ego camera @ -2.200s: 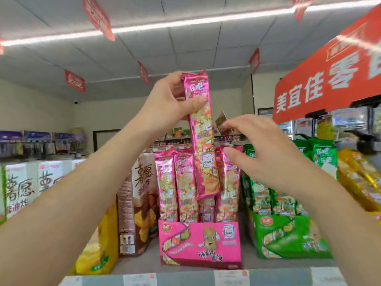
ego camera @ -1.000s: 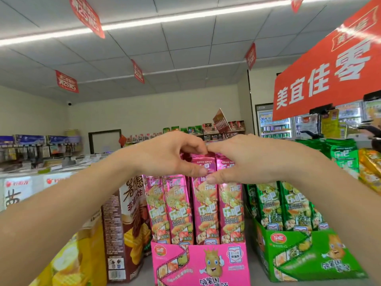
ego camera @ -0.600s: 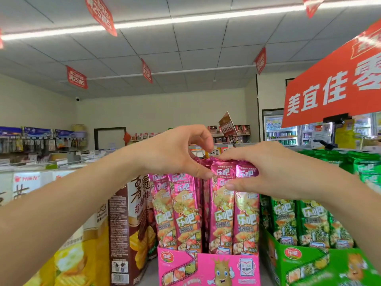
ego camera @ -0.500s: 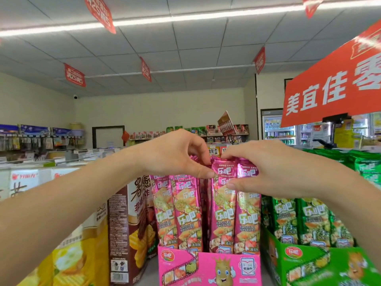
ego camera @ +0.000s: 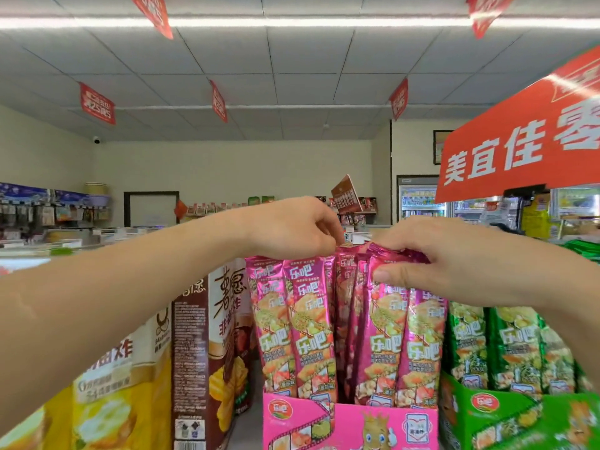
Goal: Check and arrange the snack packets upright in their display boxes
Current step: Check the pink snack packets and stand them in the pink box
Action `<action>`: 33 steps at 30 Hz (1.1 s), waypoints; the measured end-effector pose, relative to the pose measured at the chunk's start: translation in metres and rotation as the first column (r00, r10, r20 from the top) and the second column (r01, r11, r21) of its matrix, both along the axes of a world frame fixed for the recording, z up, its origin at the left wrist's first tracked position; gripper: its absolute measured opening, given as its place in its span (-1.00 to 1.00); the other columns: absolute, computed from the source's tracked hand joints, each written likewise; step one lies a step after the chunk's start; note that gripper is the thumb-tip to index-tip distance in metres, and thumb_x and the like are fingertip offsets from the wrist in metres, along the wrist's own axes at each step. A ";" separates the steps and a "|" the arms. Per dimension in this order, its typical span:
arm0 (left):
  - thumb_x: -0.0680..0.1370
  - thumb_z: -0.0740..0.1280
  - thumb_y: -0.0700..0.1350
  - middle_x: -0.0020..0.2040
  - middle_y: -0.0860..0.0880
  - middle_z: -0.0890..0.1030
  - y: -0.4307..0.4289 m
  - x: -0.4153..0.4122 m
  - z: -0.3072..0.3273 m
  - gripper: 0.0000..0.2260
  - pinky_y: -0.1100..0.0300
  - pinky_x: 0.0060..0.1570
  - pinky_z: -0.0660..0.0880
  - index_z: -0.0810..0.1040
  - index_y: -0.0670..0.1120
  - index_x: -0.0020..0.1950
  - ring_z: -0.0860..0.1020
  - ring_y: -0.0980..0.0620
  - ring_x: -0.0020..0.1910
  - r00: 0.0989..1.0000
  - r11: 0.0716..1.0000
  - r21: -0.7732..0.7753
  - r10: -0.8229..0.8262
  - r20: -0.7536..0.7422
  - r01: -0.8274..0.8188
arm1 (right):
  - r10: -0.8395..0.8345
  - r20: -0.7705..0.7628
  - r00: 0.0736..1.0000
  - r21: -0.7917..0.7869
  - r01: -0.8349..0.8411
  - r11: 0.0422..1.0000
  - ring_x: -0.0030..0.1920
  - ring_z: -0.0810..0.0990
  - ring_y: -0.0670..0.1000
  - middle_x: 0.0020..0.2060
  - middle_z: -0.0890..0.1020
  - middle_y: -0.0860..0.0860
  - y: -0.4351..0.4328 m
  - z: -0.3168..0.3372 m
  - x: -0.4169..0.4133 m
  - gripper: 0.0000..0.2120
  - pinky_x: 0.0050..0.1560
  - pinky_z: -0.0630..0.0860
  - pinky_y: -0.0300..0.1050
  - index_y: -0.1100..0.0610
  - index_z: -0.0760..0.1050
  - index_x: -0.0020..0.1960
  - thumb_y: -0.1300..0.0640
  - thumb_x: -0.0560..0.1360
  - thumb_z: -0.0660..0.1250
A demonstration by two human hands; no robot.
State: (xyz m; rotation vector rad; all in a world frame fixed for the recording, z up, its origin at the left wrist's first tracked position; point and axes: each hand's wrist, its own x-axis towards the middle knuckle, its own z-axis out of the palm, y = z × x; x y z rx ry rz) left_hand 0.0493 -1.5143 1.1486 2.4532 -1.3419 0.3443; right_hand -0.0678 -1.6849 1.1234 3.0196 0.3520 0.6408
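Several tall pink snack packets (ego camera: 311, 323) stand upright in a pink display box (ego camera: 354, 427). My left hand (ego camera: 292, 227) hovers over the middle of the row, its fingertips pinching the top edge of a packet set further back (ego camera: 344, 280). My right hand (ego camera: 431, 254) grips the crumpled tops of the right-hand pink packets (ego camera: 389, 332), thumb in front and fingers behind. A dark gap shows in the row between the left pair and the right pair.
A green display box (ego camera: 506, 420) with green packets (ego camera: 513, 345) stands right of the pink one. A brown snack carton (ego camera: 207, 352) and a yellow carton (ego camera: 120, 401) stand to the left. A red sign (ego camera: 519, 151) hangs at upper right. Shelves and coolers line the far wall.
Two seconds ago my left hand held one pink packet high above the box; it has come down into the row. Both hands now work at the packet tops, slightly apart.
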 end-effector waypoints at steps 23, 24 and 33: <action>0.51 0.41 -0.09 -0.08 -0.05 0.68 -0.072 0.049 0.016 -0.88 0.07 -0.04 0.55 0.66 -0.12 -0.04 0.63 -0.08 -0.05 0.993 0.942 0.328 0.097 -0.068 -0.070 | 0.013 -0.117 0.993 0.235 0.015 0.972 -0.11 0.61 -0.09 -0.08 0.63 -0.15 -0.001 -0.003 0.000 -0.77 0.04 0.57 0.00 -0.24 0.48 0.15 -0.22 0.53 0.23; 0.50 0.43 -0.08 -0.13 -0.05 0.67 -0.072 0.050 0.017 -0.90 0.09 -0.08 0.54 0.65 -0.11 -0.11 0.62 -0.08 -0.09 0.994 0.937 0.338 0.104 -0.037 -0.085 | 0.012 -0.101 0.995 0.238 0.012 0.971 -0.14 0.61 -0.09 -0.09 0.63 -0.15 0.000 -0.005 0.001 -0.77 0.00 0.57 -0.03 -0.23 0.48 0.15 -0.21 0.53 0.23; 0.65 0.23 -0.12 -0.21 -0.09 0.56 -0.038 0.043 0.023 -0.84 0.23 -0.43 0.53 0.52 -0.19 0.02 0.54 0.04 -0.35 1.000 0.998 -0.049 0.030 -0.004 -0.030 | -0.035 0.125 0.992 0.088 0.024 0.996 -0.22 0.44 -0.19 -0.26 0.48 -0.19 0.008 -0.018 0.006 -0.82 -0.14 0.39 -0.08 -0.11 0.43 -0.03 -0.13 0.53 0.10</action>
